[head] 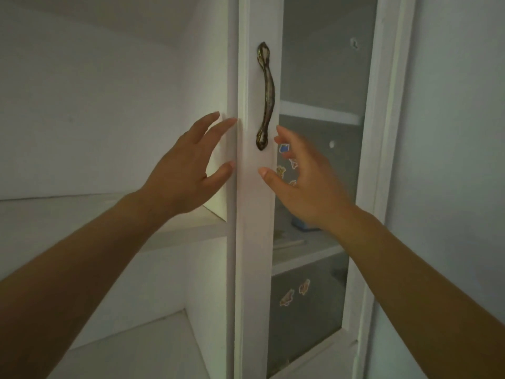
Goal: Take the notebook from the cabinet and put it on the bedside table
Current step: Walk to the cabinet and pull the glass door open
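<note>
L hand (185, 170) & R hand (306, 184) spread, gripping nothing, flanking cabinet door (254, 242); handle (266, 97) ungrasped. Risk: door swings, pinches L hand.

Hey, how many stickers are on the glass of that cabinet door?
6: four clustered in the middle pane by the right hand, blue sticker topmost, three stickers below it; two stickers in the lower pane. The hand may hide more.

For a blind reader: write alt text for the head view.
A person's left hand, fingers straight, is at the left edge of a white-framed frosted-glass cabinet door, while the right hand hovers open beside the lower end of its curved bronze metal handle, gripping nothing. Stickers dot the glass.
</note>
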The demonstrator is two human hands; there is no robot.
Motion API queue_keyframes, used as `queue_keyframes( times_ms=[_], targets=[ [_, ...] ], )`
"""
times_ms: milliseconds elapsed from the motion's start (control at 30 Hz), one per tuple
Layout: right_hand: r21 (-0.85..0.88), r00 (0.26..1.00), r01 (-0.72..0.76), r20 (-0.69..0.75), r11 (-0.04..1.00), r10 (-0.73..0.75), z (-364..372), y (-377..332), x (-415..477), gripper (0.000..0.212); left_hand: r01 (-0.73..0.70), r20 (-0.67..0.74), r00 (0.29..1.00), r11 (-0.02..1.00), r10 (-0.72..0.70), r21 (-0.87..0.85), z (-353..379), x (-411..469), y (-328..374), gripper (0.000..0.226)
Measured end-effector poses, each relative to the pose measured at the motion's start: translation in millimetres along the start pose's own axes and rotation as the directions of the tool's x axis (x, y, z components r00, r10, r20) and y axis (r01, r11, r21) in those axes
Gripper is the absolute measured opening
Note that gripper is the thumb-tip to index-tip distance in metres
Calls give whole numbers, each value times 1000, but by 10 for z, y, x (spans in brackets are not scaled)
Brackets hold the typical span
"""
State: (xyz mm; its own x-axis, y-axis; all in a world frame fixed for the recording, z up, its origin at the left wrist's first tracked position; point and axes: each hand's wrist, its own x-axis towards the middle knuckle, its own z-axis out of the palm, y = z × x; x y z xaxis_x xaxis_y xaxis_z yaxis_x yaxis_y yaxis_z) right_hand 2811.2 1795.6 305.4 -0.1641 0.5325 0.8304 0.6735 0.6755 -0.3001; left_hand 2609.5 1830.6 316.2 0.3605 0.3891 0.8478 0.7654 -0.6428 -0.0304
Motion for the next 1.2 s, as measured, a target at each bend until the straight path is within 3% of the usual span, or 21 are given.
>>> queue_keyframes(
  times_ms=[300, 467, 667, 833, 1200],
  targets=[
    [-1, 993, -4, -115, 1000, 3, 29, -110, 324, 76, 1, -68, 998, 999, -5, -49, 51, 248, -165, 68],
    [-33, 985, -18, -172, 999, 12, 83, -172, 392, 74, -7, -38, 999, 996, 4, -83, 108, 304, -274, 66],
    [-58, 961, 8, -275, 998, -24, 120, -243, 486, 64, -27, -8, 1000, 943, 26, -333, 302, 308, -309, 65],
    [-51, 938, -8, -346, 999, -10, 198, -277, 551, 56, -13, -1, 1000, 902, 14, -432, 337, 307, -313, 65],
    [-131, 915, -81, -404, 988, 22, 248, -288, 620, 56, -62, -57, 997, 909, 43, -412, 439, 257, -378, 65]
  ],
)
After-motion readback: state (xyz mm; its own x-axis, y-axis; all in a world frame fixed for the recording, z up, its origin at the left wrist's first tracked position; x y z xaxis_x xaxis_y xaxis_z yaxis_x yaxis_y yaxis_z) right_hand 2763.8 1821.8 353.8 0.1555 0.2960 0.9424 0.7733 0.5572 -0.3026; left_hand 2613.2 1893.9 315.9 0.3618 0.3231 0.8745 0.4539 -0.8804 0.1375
